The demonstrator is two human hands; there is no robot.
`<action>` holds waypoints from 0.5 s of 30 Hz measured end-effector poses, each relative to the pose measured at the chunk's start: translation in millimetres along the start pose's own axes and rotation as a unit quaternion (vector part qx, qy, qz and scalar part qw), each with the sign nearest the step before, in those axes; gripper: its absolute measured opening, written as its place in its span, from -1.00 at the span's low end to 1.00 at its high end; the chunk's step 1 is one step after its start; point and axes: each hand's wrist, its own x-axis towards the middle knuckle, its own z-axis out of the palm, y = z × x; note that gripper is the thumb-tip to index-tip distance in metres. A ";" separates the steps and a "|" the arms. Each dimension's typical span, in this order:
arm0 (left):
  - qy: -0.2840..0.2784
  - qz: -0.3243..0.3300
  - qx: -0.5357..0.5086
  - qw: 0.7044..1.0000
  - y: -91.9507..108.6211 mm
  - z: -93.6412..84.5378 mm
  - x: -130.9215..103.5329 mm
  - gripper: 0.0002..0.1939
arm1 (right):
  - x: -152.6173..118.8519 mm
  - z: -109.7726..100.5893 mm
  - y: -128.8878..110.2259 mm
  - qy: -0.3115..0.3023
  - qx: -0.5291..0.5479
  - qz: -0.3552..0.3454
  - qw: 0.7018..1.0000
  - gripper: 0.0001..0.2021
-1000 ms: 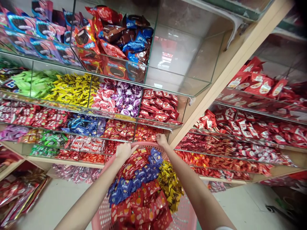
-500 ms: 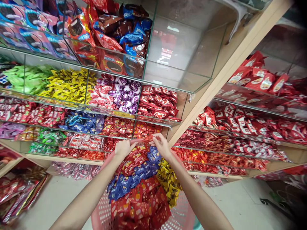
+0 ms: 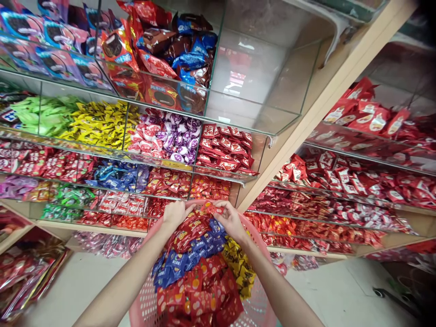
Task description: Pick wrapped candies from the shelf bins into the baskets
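A pink perforated basket (image 3: pixel 146 290) holds red packets (image 3: pixel 200 290), blue packets (image 3: pixel 180 261) and yellow packets (image 3: pixel 240 265). My left hand (image 3: pixel 176 215) is closed on the basket's far rim, left of centre. Just right of it, my right hand (image 3: pixel 231 220) pinches a small red packet (image 3: pixel 210 209) above the far end of the pile. More red packets (image 3: pixel 187 229) lie below and between the hands, inside the basket.
Glass-fronted shelf bins (image 3: pixel 163 161) of wrapped sweets stretch across the view beyond the basket. A slanted wooden post (image 3: pixel 327 100) divides left and right shelves. Shiny packages (image 3: pixel 30 281) lie at the lower left, and pale floor (image 3: pixel 85 277) shows beside the basket.
My right hand has moved slightly down and toward the basket with the red packet. The basket's far rim shows more now. My left hand has barely moved.
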 end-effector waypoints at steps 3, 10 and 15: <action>-0.005 0.000 -0.003 1.000 -0.2 -0.3 0.5 -0.21 | -1.8 1.7 -3.8 -0.021 0.002 0.003 1.000 -0.71; -0.006 0.004 -0.004 1.000 -0.9 -1.7 0.9 -0.18 | -6.7 8.1 -13.7 -0.059 0.103 0.050 0.992 -0.61; -0.008 0.002 -0.009 1.000 -1.0 -2.3 0.2 -0.21 | -6.5 6.4 -14.2 -0.034 0.319 0.183 0.929 -0.42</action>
